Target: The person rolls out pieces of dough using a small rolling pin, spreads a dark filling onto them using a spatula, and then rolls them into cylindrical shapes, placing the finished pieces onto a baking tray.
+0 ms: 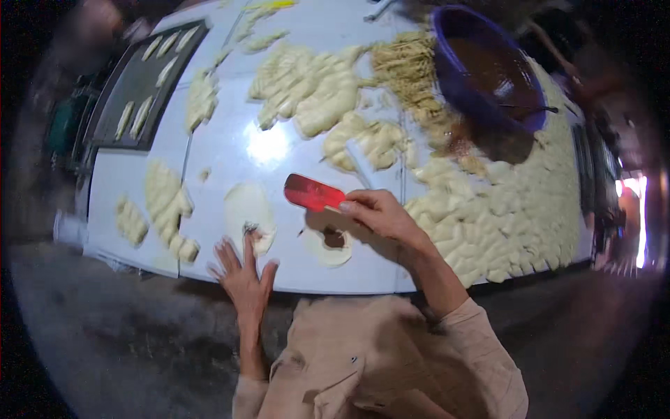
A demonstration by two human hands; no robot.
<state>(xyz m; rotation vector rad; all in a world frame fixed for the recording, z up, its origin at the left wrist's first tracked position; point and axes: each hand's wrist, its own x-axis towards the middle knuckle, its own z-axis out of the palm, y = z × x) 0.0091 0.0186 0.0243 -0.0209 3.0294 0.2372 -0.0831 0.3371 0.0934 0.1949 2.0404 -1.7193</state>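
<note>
In my right hand (pixel 382 213) I grip a red, broad-bladed scraper (pixel 314 193), its rounded blade pointing left above the table. Below it lies a small flat round of dough (pixel 333 258) with a dark brown patch of filling (pixel 335 238). My left hand (pixel 246 278) is open with fingers spread, one fingertip on the lower end of a longer flat oval of dough (pixel 246 206). A dark smear of filling (pixel 250 229) sits on that oval beside the fingertip.
Pale dough pieces (pixel 495 223) crowd the white table (pixel 223 153) on the right; more lie (pixel 307 87) at the far middle. A purple tub (pixel 447 63) of brown filling stands far right. A dark tray (pixel 132 91) with several shaped dough strips sits far left. A pale flat tool (pixel 359 162) lies nearby.
</note>
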